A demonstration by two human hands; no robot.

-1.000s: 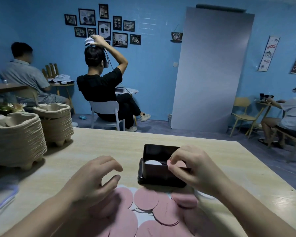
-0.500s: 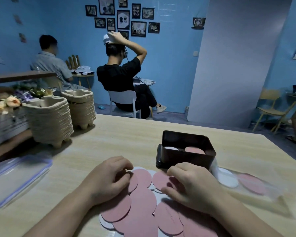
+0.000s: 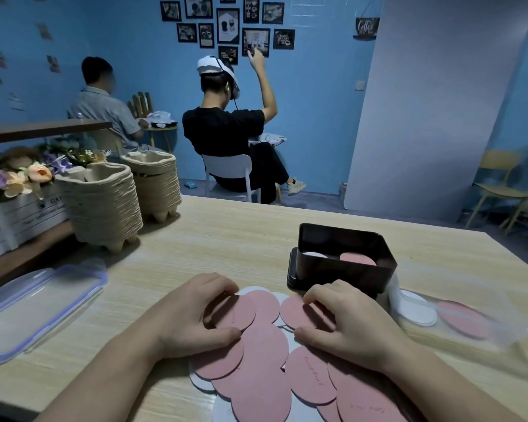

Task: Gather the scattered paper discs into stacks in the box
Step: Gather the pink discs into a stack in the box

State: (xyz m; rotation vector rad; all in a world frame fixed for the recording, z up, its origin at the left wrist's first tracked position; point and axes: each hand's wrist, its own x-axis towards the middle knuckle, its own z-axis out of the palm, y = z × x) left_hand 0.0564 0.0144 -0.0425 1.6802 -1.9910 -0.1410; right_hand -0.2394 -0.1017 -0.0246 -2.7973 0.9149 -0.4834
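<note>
On the pale wooden table [image 3: 241, 239], a loose heap of pink and white paper discs [image 3: 265, 348] is spread along the near edge, the discs overlapping one another. The left hand [image 3: 189, 318] is laid over the heap's far left part, its fingers curled onto the far rim of the left disc [image 3: 230, 315] and its thumb set against the near rim, so that this pink disc is pinched between them. The right hand [image 3: 354, 324] is placed likewise on the right disc [image 3: 305, 313], also pink, which is gripped between curled fingers and thumb. Just beyond both hands a black box [image 3: 342, 277] is seen upright; a white stack [image 3: 314, 255] and a pink stack [image 3: 358, 259] are held in it side by side. To the right a clear sleeve [image 3: 457, 330] holding more discs is laid flat. At the left a clear lid [image 3: 40, 303] is laid flat, and pulp trays [image 3: 101, 205] are stacked behind it.
</note>
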